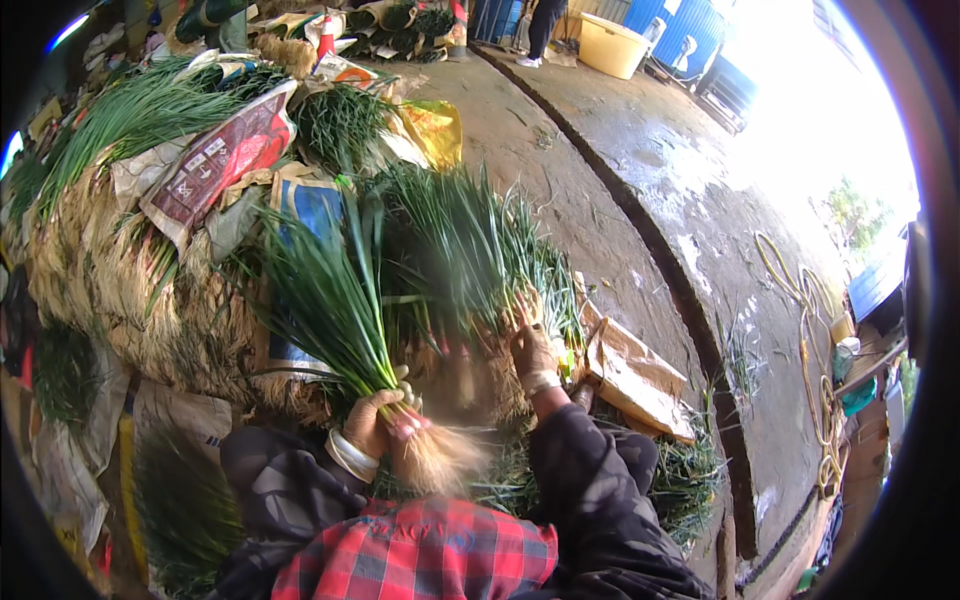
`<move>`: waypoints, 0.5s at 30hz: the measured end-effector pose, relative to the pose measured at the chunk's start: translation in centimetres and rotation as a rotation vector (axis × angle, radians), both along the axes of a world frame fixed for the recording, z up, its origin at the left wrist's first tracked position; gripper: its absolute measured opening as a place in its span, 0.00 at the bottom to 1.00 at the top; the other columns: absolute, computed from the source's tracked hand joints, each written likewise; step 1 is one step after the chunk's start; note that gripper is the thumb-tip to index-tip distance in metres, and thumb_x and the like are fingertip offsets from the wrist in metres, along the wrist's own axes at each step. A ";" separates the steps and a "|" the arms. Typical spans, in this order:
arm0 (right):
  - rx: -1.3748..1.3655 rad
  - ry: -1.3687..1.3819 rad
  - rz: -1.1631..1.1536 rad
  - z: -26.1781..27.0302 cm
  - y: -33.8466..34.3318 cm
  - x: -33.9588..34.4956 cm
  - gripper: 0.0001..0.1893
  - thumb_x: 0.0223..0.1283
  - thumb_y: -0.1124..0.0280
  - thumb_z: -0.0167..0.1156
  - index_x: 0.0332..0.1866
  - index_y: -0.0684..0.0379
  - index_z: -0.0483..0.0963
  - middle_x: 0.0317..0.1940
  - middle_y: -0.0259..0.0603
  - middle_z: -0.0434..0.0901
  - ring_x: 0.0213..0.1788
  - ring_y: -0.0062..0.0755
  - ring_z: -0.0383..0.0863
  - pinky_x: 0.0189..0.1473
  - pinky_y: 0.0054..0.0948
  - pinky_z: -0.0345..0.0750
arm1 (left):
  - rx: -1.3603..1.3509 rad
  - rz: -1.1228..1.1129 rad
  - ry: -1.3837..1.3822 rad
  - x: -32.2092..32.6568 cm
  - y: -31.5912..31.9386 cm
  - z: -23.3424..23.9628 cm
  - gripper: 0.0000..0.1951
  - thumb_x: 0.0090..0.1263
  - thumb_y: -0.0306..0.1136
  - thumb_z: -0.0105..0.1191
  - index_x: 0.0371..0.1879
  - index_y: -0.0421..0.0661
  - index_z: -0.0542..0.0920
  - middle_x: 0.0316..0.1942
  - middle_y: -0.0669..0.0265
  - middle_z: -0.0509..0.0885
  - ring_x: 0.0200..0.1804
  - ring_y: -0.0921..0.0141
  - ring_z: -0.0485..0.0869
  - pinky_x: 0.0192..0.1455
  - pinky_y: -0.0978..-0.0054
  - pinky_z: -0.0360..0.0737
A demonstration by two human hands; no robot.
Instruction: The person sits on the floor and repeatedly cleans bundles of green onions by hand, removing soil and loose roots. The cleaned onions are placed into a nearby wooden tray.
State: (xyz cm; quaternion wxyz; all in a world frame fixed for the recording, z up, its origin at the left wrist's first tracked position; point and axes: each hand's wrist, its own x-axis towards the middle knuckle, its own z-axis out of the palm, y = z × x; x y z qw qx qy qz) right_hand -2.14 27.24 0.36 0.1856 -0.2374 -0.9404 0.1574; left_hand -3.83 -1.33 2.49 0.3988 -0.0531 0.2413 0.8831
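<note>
My left hand point(371, 424), in a soiled glove, is closed round a bunch of green onions point(345, 322) just above the pinkish bulbs. The leaves point up and away, and the pale roots hang blurred towards the right. My right hand point(534, 351), also gloved, is at the root end of a pile of green onions point(457, 232) in front of me, with its fingers at some pinkish stalks. Whether the fingers have closed on any stalk cannot be made out. A red checked apron point(420, 551) covers my lap.
A high stack of rooted onion bundles point(150, 285) stands at left, with printed woven sacks point(225, 161) on it. A brown paper sack point(637, 375) lies at right beside a long floor groove point(645, 225). Farther off are a yellow hose point(806, 330), a yellow tub point(611, 46) and a standing person point(544, 30).
</note>
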 end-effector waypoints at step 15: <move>0.092 -0.296 0.696 0.5 -8.4 7.4 0.11 0.54 0.68 0.51 0.43 0.53 0.69 0.32 0.35 0.73 0.33 0.31 0.76 0.34 0.29 0.74 | 0.053 -0.312 -0.161 1.3 -0.2 -0.7 0.09 0.57 0.28 0.47 0.36 0.40 0.73 0.27 0.55 0.78 0.26 0.66 0.77 0.40 0.66 0.77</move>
